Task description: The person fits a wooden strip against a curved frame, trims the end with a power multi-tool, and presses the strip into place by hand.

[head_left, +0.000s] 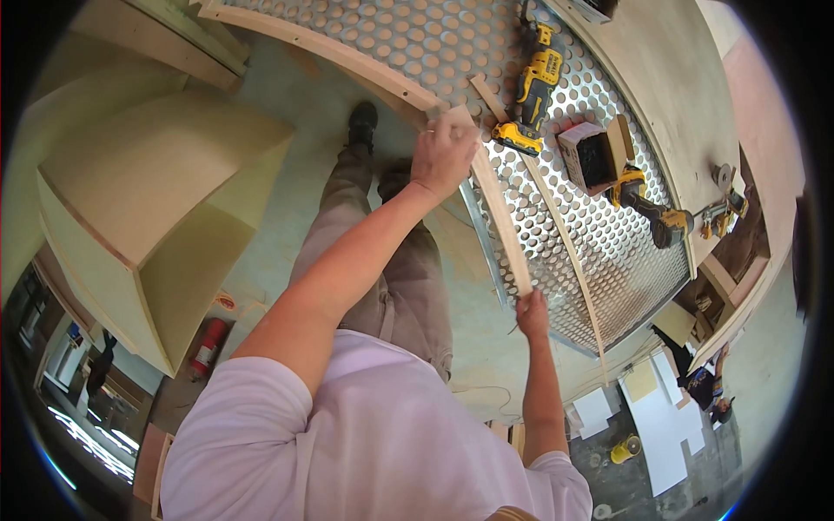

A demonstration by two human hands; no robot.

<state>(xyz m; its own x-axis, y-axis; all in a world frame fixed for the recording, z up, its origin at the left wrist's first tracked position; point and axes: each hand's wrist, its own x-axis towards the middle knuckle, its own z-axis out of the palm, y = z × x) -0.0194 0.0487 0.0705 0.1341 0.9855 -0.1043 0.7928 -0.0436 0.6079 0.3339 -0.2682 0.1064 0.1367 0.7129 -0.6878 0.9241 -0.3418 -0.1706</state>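
A narrow wooden strip (502, 217) lies along the near edge of the perforated metal sheet (569, 260). At its upper end my left hand (445, 154) is closed on a small thin piece of wood (460, 115), by the end of a longer wooden rail (347, 62). My right hand (532, 314) pinches the lower end of the strip. A second, thinner strip (565, 230) crosses the sheet beyond it. On the sheet, close to my left hand, lies a yellow and black power tool (537, 87).
An open box (591, 156) and a yellow drill (651, 208) sit on the sheet. A curved wooden panel (669, 87) borders its far side. Large wooden forms (156, 165) stand at left, near a fire extinguisher (207, 347). Another person (705, 382) is at far right.
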